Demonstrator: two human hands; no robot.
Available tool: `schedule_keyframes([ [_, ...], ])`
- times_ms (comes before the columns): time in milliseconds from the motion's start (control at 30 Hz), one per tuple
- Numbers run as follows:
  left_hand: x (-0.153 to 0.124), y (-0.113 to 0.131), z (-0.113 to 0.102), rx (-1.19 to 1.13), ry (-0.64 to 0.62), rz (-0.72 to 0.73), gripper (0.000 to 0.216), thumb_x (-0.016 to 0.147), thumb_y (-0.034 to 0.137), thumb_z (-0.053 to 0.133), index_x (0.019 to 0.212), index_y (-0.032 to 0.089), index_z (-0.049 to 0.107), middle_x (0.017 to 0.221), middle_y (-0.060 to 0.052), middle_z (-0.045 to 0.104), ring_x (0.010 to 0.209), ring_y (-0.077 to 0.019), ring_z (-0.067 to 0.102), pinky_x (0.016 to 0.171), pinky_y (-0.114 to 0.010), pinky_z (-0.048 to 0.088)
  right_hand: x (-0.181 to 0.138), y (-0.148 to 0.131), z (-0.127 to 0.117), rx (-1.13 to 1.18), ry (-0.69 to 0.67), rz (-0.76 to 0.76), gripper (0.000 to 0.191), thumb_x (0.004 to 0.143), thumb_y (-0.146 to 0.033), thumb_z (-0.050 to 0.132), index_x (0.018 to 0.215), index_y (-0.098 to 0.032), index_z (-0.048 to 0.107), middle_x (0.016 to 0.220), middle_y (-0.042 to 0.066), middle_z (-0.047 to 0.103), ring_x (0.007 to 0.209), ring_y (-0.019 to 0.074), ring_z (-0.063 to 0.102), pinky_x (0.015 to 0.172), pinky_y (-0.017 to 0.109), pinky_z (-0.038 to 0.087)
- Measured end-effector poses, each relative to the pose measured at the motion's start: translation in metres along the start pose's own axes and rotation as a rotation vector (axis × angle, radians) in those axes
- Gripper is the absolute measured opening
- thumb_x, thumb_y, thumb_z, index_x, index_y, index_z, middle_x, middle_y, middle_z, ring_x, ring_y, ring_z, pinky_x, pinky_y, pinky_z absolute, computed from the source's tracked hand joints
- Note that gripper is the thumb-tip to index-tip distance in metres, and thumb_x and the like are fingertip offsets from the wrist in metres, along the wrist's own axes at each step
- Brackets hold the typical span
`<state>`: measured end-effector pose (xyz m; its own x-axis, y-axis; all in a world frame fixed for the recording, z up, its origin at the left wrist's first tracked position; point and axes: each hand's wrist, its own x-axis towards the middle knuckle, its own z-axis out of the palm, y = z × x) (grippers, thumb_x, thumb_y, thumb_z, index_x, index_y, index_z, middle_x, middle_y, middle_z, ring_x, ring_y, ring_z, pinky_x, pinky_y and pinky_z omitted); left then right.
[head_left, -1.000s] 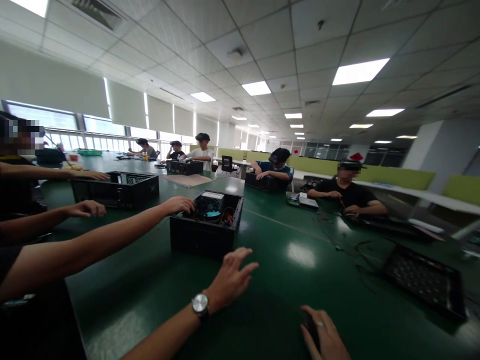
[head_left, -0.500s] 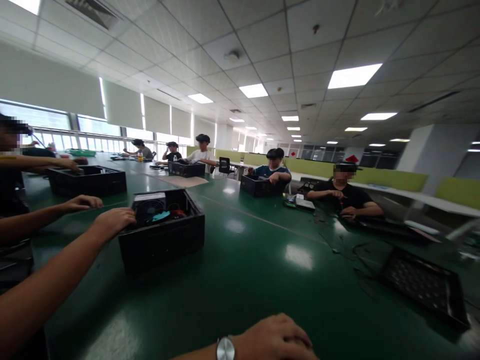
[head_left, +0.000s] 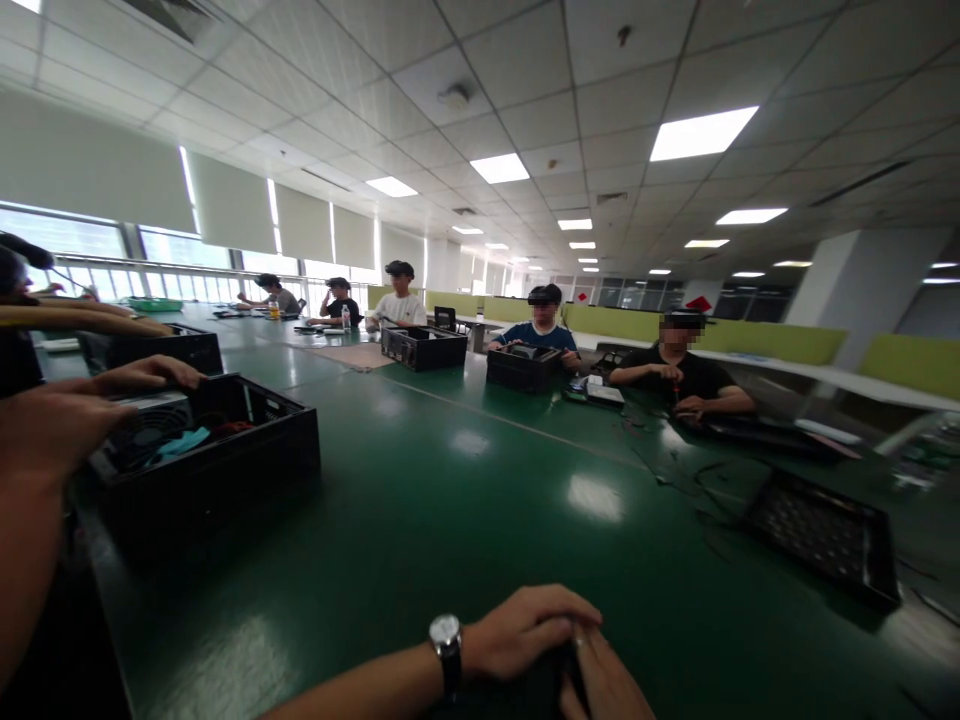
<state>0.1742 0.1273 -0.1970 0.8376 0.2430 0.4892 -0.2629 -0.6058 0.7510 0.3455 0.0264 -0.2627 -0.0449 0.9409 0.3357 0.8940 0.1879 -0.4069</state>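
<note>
My left hand [head_left: 525, 628], a watch on its wrist, lies at the bottom edge of the green table [head_left: 465, 520] with its fingers curled down. My right hand [head_left: 604, 685], wearing a ring, meets it from below right. A small dark object [head_left: 561, 668] sits between the two hands, and both seem closed on it. What it is cannot be made out. At the left, a co-worker's hand [head_left: 52, 425] and another hand [head_left: 146, 373] rest on an open black computer case [head_left: 217, 460] with a fan inside.
Several other people sit round the long table with black cases [head_left: 424, 347] [head_left: 523, 366]. A black perforated panel [head_left: 821, 535] lies at the right, with loose cables [head_left: 697, 480] next to it. Green partitions stand behind.
The co-worker's hands have drawn the open case away to the left. My two hands have come together at the bottom edge. The view has swung slightly right.
</note>
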Motion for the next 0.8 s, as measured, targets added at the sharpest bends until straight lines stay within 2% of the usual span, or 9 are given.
schedule_keyframes([
  [67,-0.006,-0.003,-0.002,0.109,0.106,-0.024,0.037,0.105,0.031,0.038,0.133,0.020,0.061,0.130,-0.009,0.065,0.120,-0.0200,0.060,0.107,-0.036,0.045,0.001,-0.009,-0.013,0.015,-0.040,-0.045,0.034,0.089,-0.026,0.043,0.119,-0.018,0.059,0.115,0.016,0.066,0.102,0.0276,0.068,0.088,0.041,0.056],
  [133,-0.011,-0.005,-0.011,0.341,0.195,-0.031,0.034,0.104,0.029,0.041,0.129,0.020,0.061,0.130,-0.009,0.064,0.124,-0.0209,0.056,0.109,-0.038,0.043,0.001,-0.017,-0.023,0.020,-0.026,-0.070,0.032,0.089,-0.019,0.040,0.115,-0.018,0.058,0.110,0.013,0.064,0.099,0.0243,0.067,0.088,0.038,0.054],
  [233,-0.007,-0.004,-0.044,0.801,0.299,0.038,0.032,0.100,0.026,0.046,0.128,0.021,0.061,0.138,-0.010,0.059,0.140,-0.0264,0.041,0.115,-0.046,0.034,-0.002,-0.028,-0.029,0.018,0.008,-0.148,0.030,0.088,-0.015,0.041,0.112,-0.020,0.057,0.103,0.010,0.062,0.093,0.0216,0.065,0.084,0.035,0.053],
  [300,0.011,-0.001,-0.080,1.046,0.364,0.040,0.035,0.101,0.028,0.046,0.133,0.022,0.059,0.144,-0.010,0.053,0.145,-0.0287,0.033,0.117,-0.048,0.030,-0.004,-0.034,-0.031,0.009,0.022,-0.196,0.029,0.088,-0.015,0.042,0.112,-0.020,0.057,0.100,0.008,0.061,0.087,0.0205,0.065,0.078,0.033,0.054],
  [367,0.041,0.001,-0.120,1.215,0.396,-0.069,0.040,0.103,0.033,0.044,0.142,0.022,0.052,0.151,-0.010,0.046,0.148,-0.0281,0.027,0.119,-0.047,0.026,-0.004,-0.038,-0.033,0.003,0.022,-0.219,0.029,0.089,-0.015,0.043,0.114,-0.021,0.057,0.098,0.007,0.061,0.082,0.0193,0.065,0.072,0.031,0.053],
  [433,0.075,0.000,-0.156,1.302,0.368,-0.193,0.046,0.105,0.038,0.044,0.147,0.021,0.045,0.155,-0.011,0.041,0.150,-0.0279,0.022,0.121,-0.046,0.021,-0.003,-0.039,-0.034,0.001,0.023,-0.225,0.032,0.087,-0.014,0.045,0.115,-0.022,0.057,0.099,0.007,0.061,0.081,0.0190,0.065,0.071,0.030,0.053],
  [533,0.114,-0.010,-0.189,1.309,0.324,-0.291,0.042,0.104,0.040,0.048,0.137,0.016,0.055,0.143,-0.015,0.052,0.142,-0.0302,0.036,0.118,-0.048,0.026,-0.002,-0.035,-0.034,0.015,0.034,-0.213,0.032,0.086,-0.012,0.045,0.115,-0.023,0.056,0.101,0.006,0.061,0.085,0.0192,0.065,0.073,0.030,0.053],
  [667,0.132,-0.022,-0.196,1.296,0.302,-0.424,0.035,0.100,0.042,0.056,0.122,0.014,0.061,0.123,-0.011,0.062,0.115,-0.0263,0.059,0.102,-0.050,0.045,-0.004,-0.028,-0.031,0.048,0.105,-0.142,0.032,0.089,-0.014,0.043,0.118,-0.023,0.053,0.103,0.006,0.059,0.084,0.0193,0.063,0.074,0.031,0.052],
  [800,0.120,-0.005,-0.186,1.285,0.235,-0.446,0.036,0.100,0.046,0.054,0.111,0.014,0.065,0.112,-0.011,0.065,0.103,-0.0245,0.061,0.095,-0.044,0.047,-0.007,-0.024,-0.032,0.152,0.225,0.032,0.033,0.092,-0.020,0.039,0.123,-0.024,0.050,0.103,0.006,0.056,0.081,0.0190,0.061,0.073,0.033,0.052],
])
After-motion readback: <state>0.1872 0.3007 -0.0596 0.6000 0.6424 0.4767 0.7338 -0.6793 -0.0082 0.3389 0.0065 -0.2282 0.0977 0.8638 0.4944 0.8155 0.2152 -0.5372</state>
